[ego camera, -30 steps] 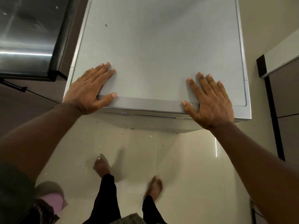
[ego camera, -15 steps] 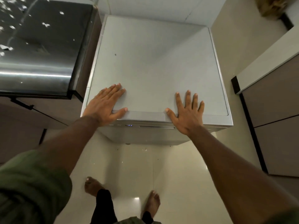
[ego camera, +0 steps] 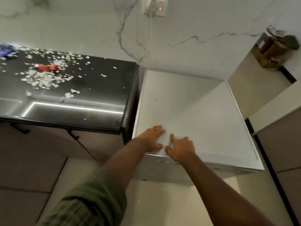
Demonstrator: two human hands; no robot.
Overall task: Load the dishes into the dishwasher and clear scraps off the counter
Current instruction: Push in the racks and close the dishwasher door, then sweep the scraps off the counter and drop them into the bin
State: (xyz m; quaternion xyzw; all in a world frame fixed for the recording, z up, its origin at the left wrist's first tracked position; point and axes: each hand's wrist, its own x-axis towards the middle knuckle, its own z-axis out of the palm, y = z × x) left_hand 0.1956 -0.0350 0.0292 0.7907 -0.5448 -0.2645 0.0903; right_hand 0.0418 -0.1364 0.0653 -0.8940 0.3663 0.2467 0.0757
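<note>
The white dishwasher (ego camera: 195, 111) stands closed beside the black counter (ego camera: 97, 98). My left hand (ego camera: 152, 138) lies flat on its top near the front edge, fingers straight. My right hand (ego camera: 181, 148) rests beside it on the same top, fingers spread, thumb close to the left thumb. A small lit display (ego camera: 165, 161) shows on the front edge below my hands. White paper scraps (ego camera: 44, 79) are scattered over the counter around a red wrapper (ego camera: 48, 67). No dishes are in view.
A blue wrapper (ego camera: 7, 52) lies at the counter's far left. A wall socket (ego camera: 156, 7) with a plug and white cord is above the dishwasher. A cardboard box (ego camera: 273, 51) sits at the right corner. Cabinets flank both sides over a pale tiled floor.
My view has risen, bringing the counter and wall into sight. Both hands have slid inward along the dishwasher top and now lie close together near its front left.
</note>
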